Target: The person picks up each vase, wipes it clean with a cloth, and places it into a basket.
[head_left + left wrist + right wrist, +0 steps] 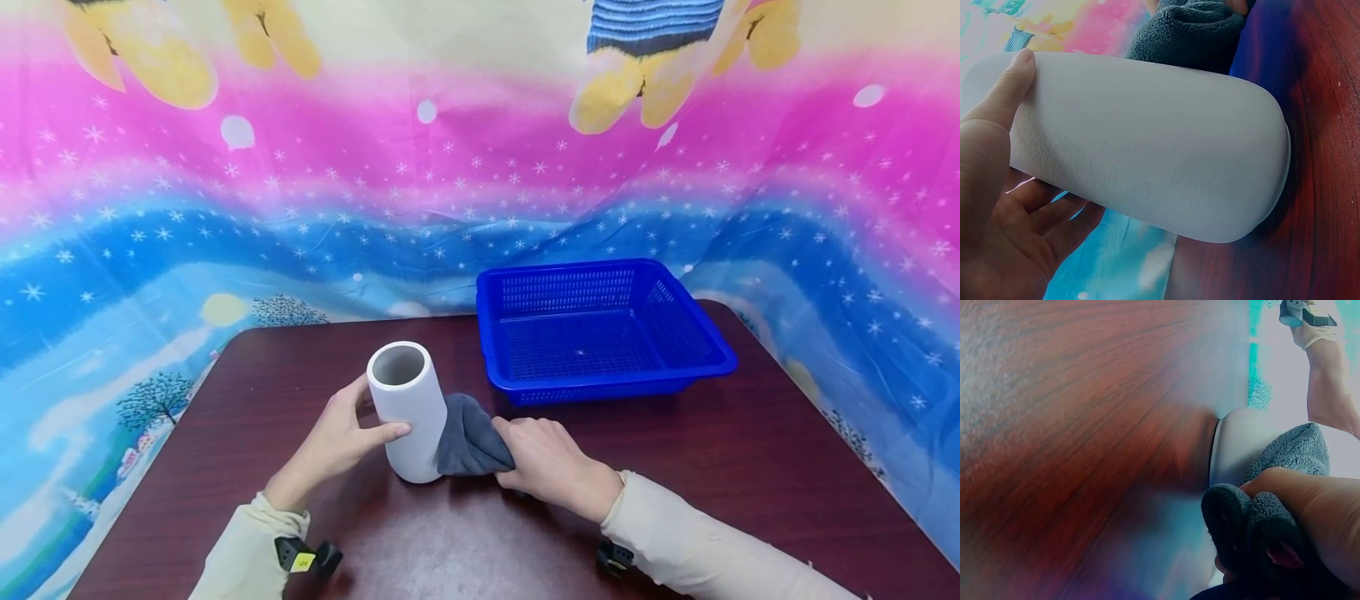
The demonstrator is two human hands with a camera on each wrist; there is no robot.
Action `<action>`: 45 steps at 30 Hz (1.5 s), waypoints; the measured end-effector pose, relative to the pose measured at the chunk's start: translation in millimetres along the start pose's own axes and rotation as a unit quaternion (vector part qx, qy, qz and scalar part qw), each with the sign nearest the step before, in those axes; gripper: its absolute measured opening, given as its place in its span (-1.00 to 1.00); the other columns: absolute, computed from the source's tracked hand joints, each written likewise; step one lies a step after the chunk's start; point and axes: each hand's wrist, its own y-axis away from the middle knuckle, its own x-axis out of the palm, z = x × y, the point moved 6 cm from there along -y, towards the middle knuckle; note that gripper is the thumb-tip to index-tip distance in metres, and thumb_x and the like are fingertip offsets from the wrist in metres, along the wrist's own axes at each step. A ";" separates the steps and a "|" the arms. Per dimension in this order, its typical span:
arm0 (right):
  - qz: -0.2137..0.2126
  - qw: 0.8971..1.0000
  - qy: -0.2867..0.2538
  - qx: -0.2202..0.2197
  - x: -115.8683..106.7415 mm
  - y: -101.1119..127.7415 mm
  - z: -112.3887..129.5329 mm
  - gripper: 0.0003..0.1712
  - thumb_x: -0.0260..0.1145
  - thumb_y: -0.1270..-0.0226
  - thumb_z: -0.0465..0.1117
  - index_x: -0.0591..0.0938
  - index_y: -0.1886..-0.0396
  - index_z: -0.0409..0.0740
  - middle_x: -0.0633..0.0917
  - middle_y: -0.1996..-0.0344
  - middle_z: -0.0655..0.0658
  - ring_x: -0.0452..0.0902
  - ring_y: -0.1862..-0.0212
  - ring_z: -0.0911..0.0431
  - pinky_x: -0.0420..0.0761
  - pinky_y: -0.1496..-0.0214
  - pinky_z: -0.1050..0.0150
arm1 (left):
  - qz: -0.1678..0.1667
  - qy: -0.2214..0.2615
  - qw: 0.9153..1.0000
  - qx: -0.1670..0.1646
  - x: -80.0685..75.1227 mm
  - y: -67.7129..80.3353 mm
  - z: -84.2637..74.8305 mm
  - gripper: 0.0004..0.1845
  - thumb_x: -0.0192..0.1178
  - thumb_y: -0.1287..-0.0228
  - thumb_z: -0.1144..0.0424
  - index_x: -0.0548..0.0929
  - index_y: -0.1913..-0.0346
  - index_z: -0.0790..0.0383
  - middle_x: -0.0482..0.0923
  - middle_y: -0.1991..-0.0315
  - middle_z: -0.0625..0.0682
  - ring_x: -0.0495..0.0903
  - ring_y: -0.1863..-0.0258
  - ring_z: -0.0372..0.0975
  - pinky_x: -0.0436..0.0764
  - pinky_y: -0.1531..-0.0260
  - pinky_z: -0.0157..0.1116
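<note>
A tall white vase with a wide round mouth stands on the dark red wooden table, leaning slightly in the head view. My left hand grips it from the left near the top, thumb across the front and fingers behind. In the left wrist view the vase's smooth side fills the middle, its base close to the tabletop. My right hand holds a bunched dark grey cloth against the vase's right side. Folds of the fluffy cloth show around the fingers in the right wrist view.
Behind and to the right, a blue plastic basket with perforated walls sits on the table. A printed curtain hangs around the table's back and sides. Both wrists carry small black camera mounts.
</note>
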 end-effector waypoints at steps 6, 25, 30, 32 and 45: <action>0.001 1.000 0.005 -0.001 0.1 -0.4 0.2 -0.58 0.57 0.11 -0.07 0.46 0.41 0.00 0.51 0.64 0.08 0.39 0.59 0.19 0.31 0.62 0.27 | 0.001 0.002 1.000 -0.002 -0.6 -0.9 0.7 -0.25 0.53 -0.11 0.15 0.45 -0.36 0.18 0.66 -0.14 0.14 0.69 -0.10 0.00 0.65 -0.12 0.06; 0.014 1.000 0.012 -0.007 4.3 -0.9 -0.6 -0.58 0.58 0.14 -0.09 0.47 0.42 -0.01 0.54 0.64 0.07 0.42 0.61 0.18 0.33 0.63 0.26 | 0.004 0.004 1.000 0.001 -2.6 -1.1 0.4 -0.27 0.52 -0.12 0.16 0.46 -0.35 0.18 0.67 -0.12 0.14 0.69 -0.10 -0.03 0.64 -0.11 0.04; 0.017 1.000 0.014 -0.006 6.4 -0.1 -1.4 -0.57 0.58 0.17 -0.09 0.48 0.41 -0.02 0.56 0.63 0.05 0.44 0.62 0.16 0.34 0.64 0.24 | 0.003 0.007 1.000 -0.002 -3.5 -1.7 0.0 -0.24 0.53 -0.10 0.16 0.44 -0.36 0.17 0.66 -0.13 0.12 0.69 -0.11 -0.02 0.64 -0.11 0.05; 0.017 1.000 0.016 -0.007 7.3 0.5 -1.4 -0.56 0.59 0.18 -0.09 0.49 0.40 -0.02 0.56 0.63 0.04 0.44 0.62 0.15 0.35 0.64 0.23 | 0.002 0.007 1.000 -0.002 -3.5 -1.9 -0.1 -0.24 0.53 -0.09 0.16 0.44 -0.36 0.16 0.66 -0.14 0.13 0.69 -0.11 -0.01 0.64 -0.11 0.05; 0.039 0.999 0.015 0.000 10.3 2.9 -1.8 -0.57 0.61 0.18 -0.10 0.51 0.42 -0.04 0.57 0.63 0.02 0.44 0.63 0.14 0.36 0.66 0.21 | 0.003 0.000 1.000 -0.002 -0.9 -1.5 2.0 -0.26 0.52 -0.12 0.15 0.45 -0.36 0.18 0.66 -0.14 0.15 0.69 -0.11 0.00 0.64 -0.12 0.07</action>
